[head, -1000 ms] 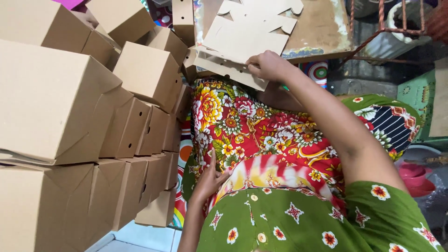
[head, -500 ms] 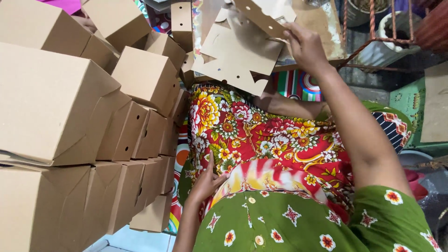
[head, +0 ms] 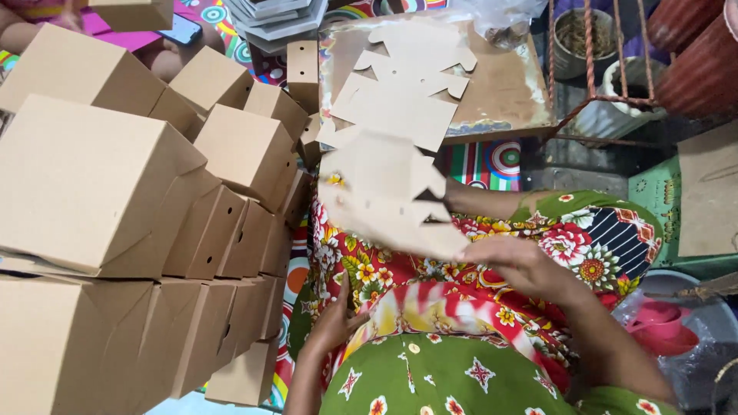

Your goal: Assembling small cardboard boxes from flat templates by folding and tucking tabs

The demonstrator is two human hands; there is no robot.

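My right hand (head: pixel 516 263) grips a flat die-cut cardboard box blank (head: pixel 384 192) by its lower right edge and holds it over my lap, which is covered in red floral cloth (head: pixel 453 303). My left hand (head: pixel 336 324) rests open on the lap near my left knee, touching only the fabric. A stack of more flat cardboard blanks (head: pixel 407 84) lies on a brown board (head: pixel 507 84) ahead of me, beyond the held blank.
Several folded brown cardboard boxes (head: pixel 115 200) are piled in rows along my left side. A metal wire rack (head: pixel 607 69) and reddish pots (head: pixel 699 54) stand at the upper right. A pink plastic item (head: pixel 661 327) lies low right. Another person's leg (head: pixel 165 61) shows top left.
My right hand has pulled one blank off the stack and brought it down toward my lap. The left hand has stayed on the lap.
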